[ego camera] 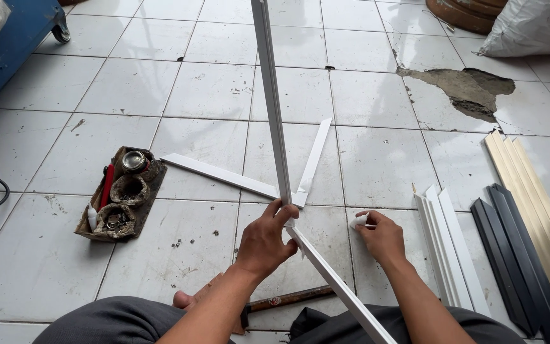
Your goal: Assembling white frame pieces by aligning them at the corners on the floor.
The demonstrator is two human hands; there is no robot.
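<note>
My left hand [266,240] grips the corner where two long white strips meet: one strip [272,95] runs up and away out of the top of the view, the other [338,286] slants down toward my lap. My right hand [382,239] rests on the tiled floor to the right, its fingers closed on a small white piece [358,221]. Just beyond my hands, two more white strips [224,174] lie on the floor joined in a V.
A cardboard tray [122,194] with small bowls, a tin, a red pen and a tube sits at left. White, black and cream strips [510,236] lie stacked at right. A hammer [288,298] lies by my legs. Broken tile [466,89] far right; blue cart [7,44] far left.
</note>
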